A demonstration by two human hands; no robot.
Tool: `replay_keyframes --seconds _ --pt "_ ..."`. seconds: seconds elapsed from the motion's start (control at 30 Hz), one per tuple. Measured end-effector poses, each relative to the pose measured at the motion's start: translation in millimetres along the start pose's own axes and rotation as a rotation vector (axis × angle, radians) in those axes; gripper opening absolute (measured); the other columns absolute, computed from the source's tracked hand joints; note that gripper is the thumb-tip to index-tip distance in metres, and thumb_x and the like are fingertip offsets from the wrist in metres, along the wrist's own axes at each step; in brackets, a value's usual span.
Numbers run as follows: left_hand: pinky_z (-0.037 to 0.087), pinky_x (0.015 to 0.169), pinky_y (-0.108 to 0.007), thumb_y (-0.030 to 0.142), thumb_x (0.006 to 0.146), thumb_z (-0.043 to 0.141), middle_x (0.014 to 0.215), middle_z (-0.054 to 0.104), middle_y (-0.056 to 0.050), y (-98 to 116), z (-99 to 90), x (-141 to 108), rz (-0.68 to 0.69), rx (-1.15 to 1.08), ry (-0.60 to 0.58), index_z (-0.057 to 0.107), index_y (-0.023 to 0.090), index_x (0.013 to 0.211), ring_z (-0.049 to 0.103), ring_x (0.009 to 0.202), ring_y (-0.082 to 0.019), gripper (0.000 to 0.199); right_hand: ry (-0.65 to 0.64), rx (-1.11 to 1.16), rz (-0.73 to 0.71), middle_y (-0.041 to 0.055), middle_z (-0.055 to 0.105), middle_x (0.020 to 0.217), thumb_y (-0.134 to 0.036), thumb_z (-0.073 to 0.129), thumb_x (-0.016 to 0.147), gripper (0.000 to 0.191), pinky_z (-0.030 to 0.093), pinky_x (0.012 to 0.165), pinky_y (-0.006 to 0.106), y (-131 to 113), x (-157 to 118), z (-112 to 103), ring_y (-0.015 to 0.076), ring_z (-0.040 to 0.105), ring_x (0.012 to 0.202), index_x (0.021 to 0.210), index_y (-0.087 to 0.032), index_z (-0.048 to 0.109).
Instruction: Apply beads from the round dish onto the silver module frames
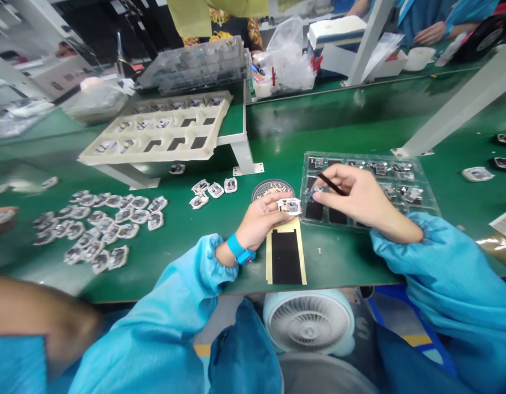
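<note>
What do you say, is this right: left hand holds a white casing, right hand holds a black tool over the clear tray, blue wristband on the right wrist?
Wristband side is wrong: the head view shows the blue wristband on the left wrist. Rest stands: left hand holds a white casing, right hand a black tool over the clear tray.

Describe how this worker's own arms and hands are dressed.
The left hand and right hand are ungloved. The left sleeve and right sleeve are bright blue, long and loose, with gathered cuffs. A blue wristband with a chunky clasp circles the left wrist; none shows on the right.
</note>
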State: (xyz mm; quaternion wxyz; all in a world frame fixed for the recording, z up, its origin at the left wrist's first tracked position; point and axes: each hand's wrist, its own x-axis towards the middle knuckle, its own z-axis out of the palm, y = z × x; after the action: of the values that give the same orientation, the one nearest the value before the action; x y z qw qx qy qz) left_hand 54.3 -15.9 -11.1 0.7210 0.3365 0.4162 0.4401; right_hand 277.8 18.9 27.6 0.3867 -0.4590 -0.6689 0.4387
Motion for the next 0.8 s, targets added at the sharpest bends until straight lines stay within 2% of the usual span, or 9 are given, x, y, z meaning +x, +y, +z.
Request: replay_keyframes --seconds 0.07,0.17,0.33,0.4,0.5,0.6,0.7,0.8 --pt "0.055 0.101 -0.037 0.008 0.067 0.085 0.112 0.075 -0.011 -1 -1.4 2 0.020 -0.010 0.007 0.067 0.013 0.121 0.072 0.102 -0.020 0.058 -0.075 0.008 0.045 0.0040 0.070 0.085 -0.036 0.084 0.070 0.030 0.047 0.063 0.022 -2 -6 7 0.0101 0.061 0.070 0.088 -0.016 0.069" --pt "0.056 0.099 -0.034 0.010 0.068 0.086 0.115 0.074 -0.011 -2 -2.8 3 0.023 -0.017 0.010 0.067 0.014 0.124 0.071 0.104 -0.020 0.060 -0.111 0.008 0.091 0.0029 0.068 0.080 -0.039 0.084 0.070 0.032 0.039 0.057 0.020 1 -9 11 0.0069 0.054 0.063 0.089 -0.015 0.072" --pt "0.061 0.086 -0.032 0.014 0.069 0.087 0.114 0.074 -0.011 -1 0.0 -1 -0.016 0.026 0.024 0.065 0.015 0.122 0.074 0.096 -0.021 0.058 -0.155 0.133 0.219 0.0045 0.072 0.084 -0.042 0.086 0.066 0.038 0.044 0.063 0.020 5 -8 13 0.0089 0.061 0.070 0.090 -0.015 0.075" --pt "0.061 0.086 -0.033 0.016 0.071 0.086 0.114 0.074 -0.012 0 1.4 -3 0.005 0.050 0.024 0.064 0.015 0.123 0.075 0.094 -0.022 0.057 -0.187 0.173 0.272 0.0049 0.072 0.081 -0.044 0.086 0.066 0.038 0.042 0.060 0.019 3 -8 15 0.0086 0.060 0.068 0.087 -0.014 0.073" --pt "0.061 0.091 -0.036 0.017 0.073 0.084 0.116 0.074 -0.014 0 2.0 -3 0.067 0.056 0.016 0.064 0.014 0.124 0.073 0.102 -0.025 0.055 -0.274 0.210 0.321 0.0032 0.067 0.069 -0.046 0.083 0.071 0.037 0.034 0.053 0.019 0 -10 20 0.0052 0.052 0.056 0.082 -0.013 0.073" --pt "0.058 0.098 -0.038 0.015 0.071 0.084 0.115 0.074 -0.014 0 1.5 -2 0.163 0.080 0.005 0.065 0.013 0.122 0.071 0.109 -0.026 0.054 -0.338 0.207 0.336 -0.0007 0.056 0.054 -0.049 0.079 0.076 0.037 0.027 0.049 0.020 -1 -12 25 0.0024 0.039 0.048 0.080 -0.013 0.074" --pt "0.056 0.102 -0.039 0.015 0.071 0.084 0.118 0.073 -0.013 -1 2.1 -2 0.233 0.120 -0.008 0.066 0.014 0.121 0.070 0.112 -0.026 0.053 -0.334 0.217 0.342 -0.0030 0.048 0.048 -0.052 0.078 0.076 0.039 0.020 0.046 0.020 2 -12 28 0.0014 0.031 0.045 0.077 -0.013 0.073" --pt "0.059 0.097 -0.038 0.018 0.074 0.084 0.122 0.072 -0.014 -1 4.2 -5 0.227 0.137 -0.003 0.065 0.015 0.124 0.069 0.113 -0.027 0.054 -0.298 0.228 0.349 -0.0019 0.051 0.052 -0.053 0.077 0.077 0.041 0.016 0.045 0.020 9 -12 27 0.0007 0.029 0.044 0.077 -0.013 0.071"
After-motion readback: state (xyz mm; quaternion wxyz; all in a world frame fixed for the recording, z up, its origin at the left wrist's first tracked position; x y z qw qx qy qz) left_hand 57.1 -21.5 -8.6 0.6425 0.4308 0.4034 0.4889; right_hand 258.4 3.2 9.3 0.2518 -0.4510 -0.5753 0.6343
